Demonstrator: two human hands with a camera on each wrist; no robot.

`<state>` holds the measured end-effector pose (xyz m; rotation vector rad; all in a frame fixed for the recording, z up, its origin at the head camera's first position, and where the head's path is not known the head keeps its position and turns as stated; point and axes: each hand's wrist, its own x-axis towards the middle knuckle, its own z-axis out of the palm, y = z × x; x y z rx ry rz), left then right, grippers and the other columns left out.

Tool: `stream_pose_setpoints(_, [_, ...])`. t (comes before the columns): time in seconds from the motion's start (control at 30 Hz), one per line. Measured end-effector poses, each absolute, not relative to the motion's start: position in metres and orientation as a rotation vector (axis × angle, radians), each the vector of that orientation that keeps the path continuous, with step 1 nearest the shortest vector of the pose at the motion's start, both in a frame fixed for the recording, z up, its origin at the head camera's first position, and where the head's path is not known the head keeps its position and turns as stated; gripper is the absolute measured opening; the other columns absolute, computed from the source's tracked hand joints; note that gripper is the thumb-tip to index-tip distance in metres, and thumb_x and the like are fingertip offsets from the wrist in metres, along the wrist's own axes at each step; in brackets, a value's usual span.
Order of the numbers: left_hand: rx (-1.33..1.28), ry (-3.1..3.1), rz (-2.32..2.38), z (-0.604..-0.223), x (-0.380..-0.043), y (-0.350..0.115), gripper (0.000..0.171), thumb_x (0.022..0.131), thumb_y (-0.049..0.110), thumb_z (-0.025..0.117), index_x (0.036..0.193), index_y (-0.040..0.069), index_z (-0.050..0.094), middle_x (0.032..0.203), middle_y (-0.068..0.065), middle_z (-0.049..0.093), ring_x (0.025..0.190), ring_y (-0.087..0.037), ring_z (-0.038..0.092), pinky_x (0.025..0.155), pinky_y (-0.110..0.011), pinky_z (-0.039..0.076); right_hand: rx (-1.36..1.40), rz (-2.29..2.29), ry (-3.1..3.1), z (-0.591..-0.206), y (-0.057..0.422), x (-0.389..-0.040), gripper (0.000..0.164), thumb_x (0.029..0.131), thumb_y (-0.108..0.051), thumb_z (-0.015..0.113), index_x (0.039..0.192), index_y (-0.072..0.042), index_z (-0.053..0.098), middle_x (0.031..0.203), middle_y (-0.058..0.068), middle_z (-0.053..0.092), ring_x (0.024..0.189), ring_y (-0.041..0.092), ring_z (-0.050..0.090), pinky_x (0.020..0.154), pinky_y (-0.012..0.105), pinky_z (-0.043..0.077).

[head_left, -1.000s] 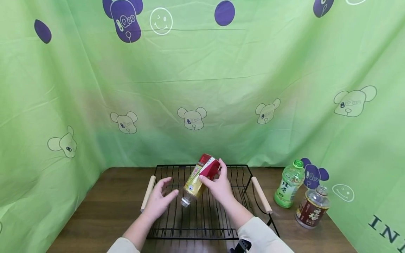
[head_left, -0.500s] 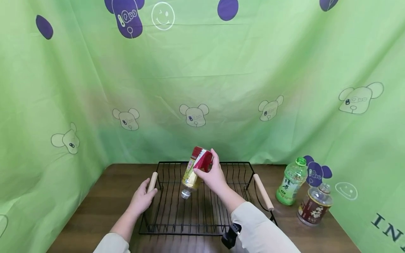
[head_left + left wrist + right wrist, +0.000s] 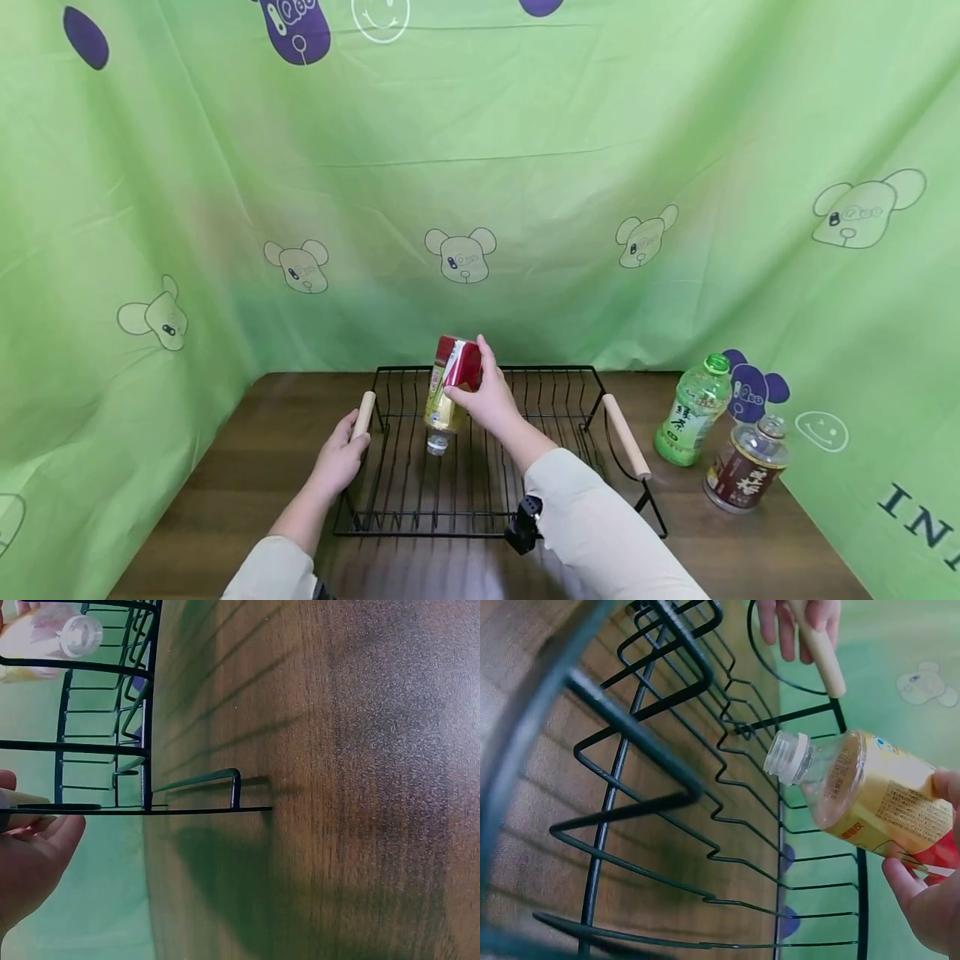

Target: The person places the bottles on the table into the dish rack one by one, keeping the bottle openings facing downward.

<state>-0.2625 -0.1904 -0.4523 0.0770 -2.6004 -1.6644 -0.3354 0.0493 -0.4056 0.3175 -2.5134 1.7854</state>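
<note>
My right hand [image 3: 487, 400] grips a clear plastic bottle [image 3: 442, 400] with a red and yellow label near its base, neck pointing down. It is held above a black wire rack [image 3: 517, 475] with wooden handles. In the right wrist view the uncapped bottle neck [image 3: 786, 757] hangs over the wires, apart from them. My left hand [image 3: 341, 454] holds the rack's left wooden handle [image 3: 363, 415]; in the left wrist view its fingers [image 3: 66, 836] curl around that handle. The right wooden handle [image 3: 626, 436] is untouched.
To the right of the rack stand a green tea bottle [image 3: 693, 408] and a clear bottle with a dark brown label [image 3: 746, 467]. Under everything is a brown wooden table [image 3: 247, 467]. A green patterned cloth [image 3: 525, 192] hangs behind and at both sides.
My left hand has moved left from beside the bottle's neck and now holds the left handle. The bottle has shifted left with my right hand and turned more steeply neck-down.
</note>
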Motion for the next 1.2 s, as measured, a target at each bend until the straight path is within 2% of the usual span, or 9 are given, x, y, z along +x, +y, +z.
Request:
stream_pose_setpoints(0.23, [0.083, -2.590, -1.668, -0.455, -0.265, -0.190, 0.059, 0.100, 0.007, 0.040, 0.152, -0.010, 0.017, 0.154, -0.034, 0.024, 0.142, -0.047, 0.029, 0.116, -0.059, 0.026, 0.387, 1.734, -2.559, -0.413, 0.037, -0.340, 0.101, 0.084, -0.012, 0.076, 0.159, -0.024, 0.008, 0.153, 0.025, 0.033, 0.134, 0.042, 0.046, 0.106, 0.047, 0.046])
stream_pose_setpoints(0.8, [0.101, -2.587, -1.658, -0.457, -0.265, -0.190, 0.058, 0.100, 0.007, 0.040, 0.152, -0.009, 0.018, 0.154, -0.034, 0.026, 0.140, -0.047, 0.032, 0.115, -0.059, 0.027, 0.414, 1.634, -2.693, -0.417, 0.025, -0.345, 0.101, 0.084, -0.014, 0.076, 0.159, -0.024, 0.009, 0.152, 0.024, 0.035, 0.134, 0.041, 0.045, 0.106, 0.052, 0.044])
stream_pose_setpoints(1.2, [0.089, -2.582, -1.648, -0.457, -0.265, -0.191, 0.059, 0.100, 0.006, 0.041, 0.151, -0.010, 0.019, 0.154, -0.033, 0.026, 0.141, -0.046, 0.032, 0.115, -0.058, 0.027, 0.379, 1.520, -2.812, -0.418, 0.023, -0.349, 0.101, 0.089, -0.023, 0.072, 0.159, -0.021, -0.001, 0.153, 0.026, 0.035, 0.132, 0.040, 0.048, 0.105, 0.050, 0.046])
